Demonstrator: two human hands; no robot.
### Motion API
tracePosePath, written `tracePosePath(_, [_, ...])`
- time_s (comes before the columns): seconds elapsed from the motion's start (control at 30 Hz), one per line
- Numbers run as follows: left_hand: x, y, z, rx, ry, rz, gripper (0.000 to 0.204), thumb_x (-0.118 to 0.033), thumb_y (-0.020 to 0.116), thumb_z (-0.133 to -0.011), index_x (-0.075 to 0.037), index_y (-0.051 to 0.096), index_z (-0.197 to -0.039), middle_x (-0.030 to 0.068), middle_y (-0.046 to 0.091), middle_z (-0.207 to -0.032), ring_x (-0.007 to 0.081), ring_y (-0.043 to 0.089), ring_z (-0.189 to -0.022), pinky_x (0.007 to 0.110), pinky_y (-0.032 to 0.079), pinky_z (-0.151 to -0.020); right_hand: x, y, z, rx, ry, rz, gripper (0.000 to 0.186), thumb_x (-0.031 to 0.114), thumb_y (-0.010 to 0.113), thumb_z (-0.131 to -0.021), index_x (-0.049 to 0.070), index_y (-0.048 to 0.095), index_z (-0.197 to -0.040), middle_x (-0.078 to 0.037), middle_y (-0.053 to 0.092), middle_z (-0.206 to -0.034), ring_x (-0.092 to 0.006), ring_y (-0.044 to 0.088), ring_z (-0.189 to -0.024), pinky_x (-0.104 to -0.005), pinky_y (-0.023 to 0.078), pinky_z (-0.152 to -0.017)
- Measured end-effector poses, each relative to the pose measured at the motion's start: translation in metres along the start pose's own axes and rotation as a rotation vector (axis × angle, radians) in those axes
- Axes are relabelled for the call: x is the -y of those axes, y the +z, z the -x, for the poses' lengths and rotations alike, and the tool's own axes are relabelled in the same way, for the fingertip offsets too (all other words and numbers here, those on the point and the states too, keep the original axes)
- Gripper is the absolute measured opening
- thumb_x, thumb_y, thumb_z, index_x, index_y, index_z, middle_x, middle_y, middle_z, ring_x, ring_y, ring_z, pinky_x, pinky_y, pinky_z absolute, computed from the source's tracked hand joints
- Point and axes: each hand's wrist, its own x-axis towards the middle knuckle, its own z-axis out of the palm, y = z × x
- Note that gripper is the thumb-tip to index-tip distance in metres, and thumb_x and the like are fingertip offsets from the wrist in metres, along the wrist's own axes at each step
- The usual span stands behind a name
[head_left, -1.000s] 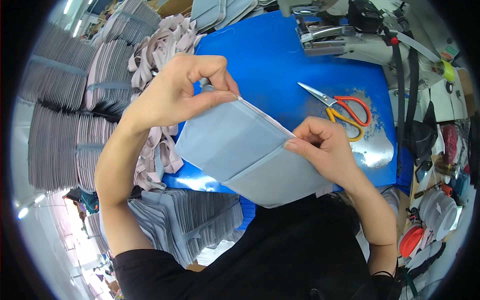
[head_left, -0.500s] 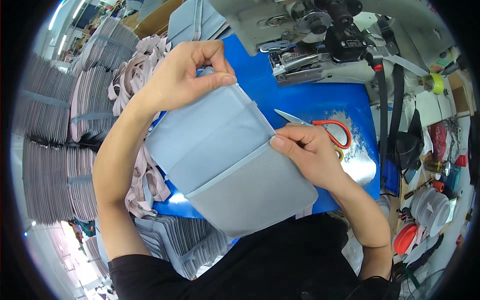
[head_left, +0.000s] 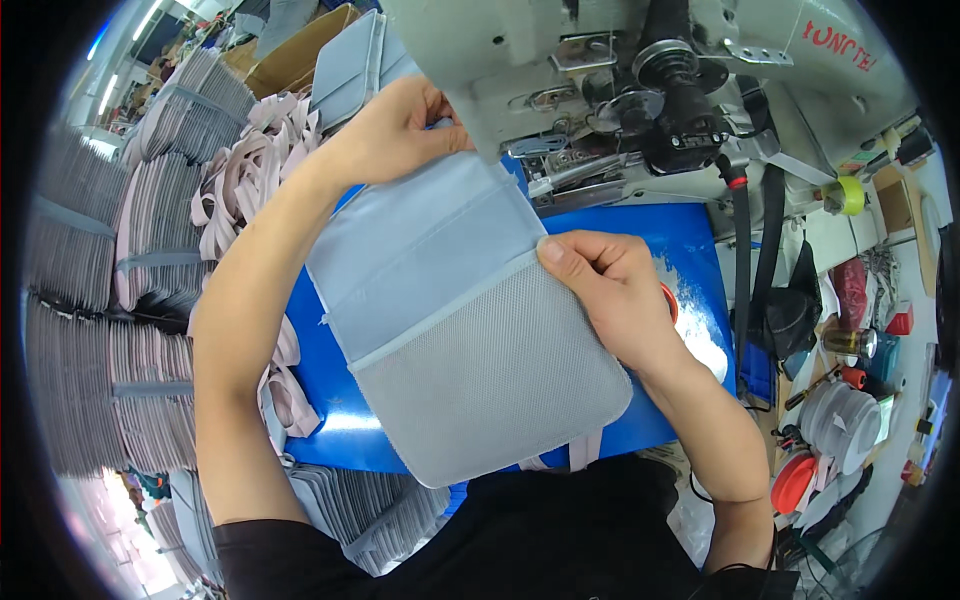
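Note:
My left hand [head_left: 405, 135] grips the top end of a light blue-grey fabric panel [head_left: 400, 260] close to the sewing machine's head [head_left: 675, 110]; its fingertips are partly hidden. The panel's lower half has a grey mesh pocket [head_left: 480, 380], and pale pink straps [head_left: 585, 450] show below it. My right hand [head_left: 605, 285] pinches the panel's right edge at the pocket's top band, with its thumb on the front. Just behind that hand, part of a red scissor handle [head_left: 670, 300] shows on the blue work surface [head_left: 330, 400].
Bundles of stacked panels [head_left: 70, 390] line the left side, with a heap of pink straps [head_left: 240, 200] beside them. A cardboard box [head_left: 295, 55] and more panels [head_left: 345, 65] stand at the back. At right are tape rolls, spools [head_left: 840, 430] and hanging black straps [head_left: 770, 250].
The panel has turned more upright and moved up with my left hand toward the machine. My right hand has shifted up and left. The machine now appears larger, and the scissors are mostly covered.

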Motion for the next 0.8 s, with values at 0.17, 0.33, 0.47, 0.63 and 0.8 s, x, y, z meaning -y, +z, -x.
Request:
tracePosePath(0.17, [0.014, -0.001, -0.004, -0.001, 0.108, -0.086, 0.035, 0.000, 0.070, -0.095, 0.002, 0.064, -0.129, 0.0076, 0.073, -0.116, 0.0132, 0.065, -0.106, 0.031, 0.052, -0.092, 0.001, 0.001, -0.003, -0.028, -0.025, -0.018, 0.033, 0.027, 0.068, -0.105, -0.004, 0.078, -0.109, -0.004, 0.076, -0.086, -0.0065, 0.064, -0.076, -0.0245, 0.051, -0.068])
tracePosePath(0.33, [0.024, 0.001, -0.014, -0.014, 0.090, -0.127, 0.036, -0.003, 0.070, -0.095, 0.000, 0.066, -0.130, 0.0091, 0.072, -0.125, 0.0177, 0.065, -0.115, 0.034, 0.052, -0.098, 0.001, -0.002, -0.010, -0.063, -0.011, -0.021, 0.034, 0.027, 0.068, -0.105, -0.006, 0.077, -0.109, -0.005, 0.075, -0.085, -0.0065, 0.062, -0.074, -0.0251, 0.050, -0.067])
tracePosePath(0.47, [0.061, -0.006, -0.039, 0.039, 0.131, -0.388, 0.036, -0.009, 0.071, -0.094, -0.002, 0.068, -0.129, 0.0124, 0.070, -0.134, 0.0258, 0.065, -0.122, 0.041, 0.051, -0.102, 0.001, -0.002, -0.019, -0.142, -0.039, -0.008, 0.035, 0.027, 0.069, -0.104, -0.007, 0.077, -0.108, -0.005, 0.075, -0.085, -0.0066, 0.061, -0.074, -0.0255, 0.049, -0.067])
tracePosePath(0.63, [0.069, 0.001, -0.034, -0.096, 0.274, -0.464, 0.040, -0.012, 0.073, -0.091, -0.003, 0.068, -0.130, 0.0151, 0.070, -0.131, 0.0322, 0.065, -0.120, 0.044, 0.052, -0.101, -0.003, 0.010, -0.024, -0.147, -0.044, -0.145, 0.034, 0.026, 0.069, -0.104, -0.007, 0.076, -0.109, -0.005, 0.074, -0.086, -0.0068, 0.061, -0.074, -0.0256, 0.049, -0.066])
tracePosePath(0.8, [-0.033, 0.050, 0.035, -0.335, 0.046, -0.425, 0.052, -0.020, 0.081, -0.081, -0.007, 0.069, -0.130, 0.0185, 0.067, -0.127, 0.0388, 0.064, -0.118, 0.046, 0.052, -0.099, -0.002, 0.006, -0.012, -0.163, 0.002, -0.237, 0.034, 0.025, 0.069, -0.104, -0.008, 0.076, -0.110, -0.005, 0.074, -0.088, -0.0070, 0.062, -0.074, -0.0252, 0.049, -0.065])
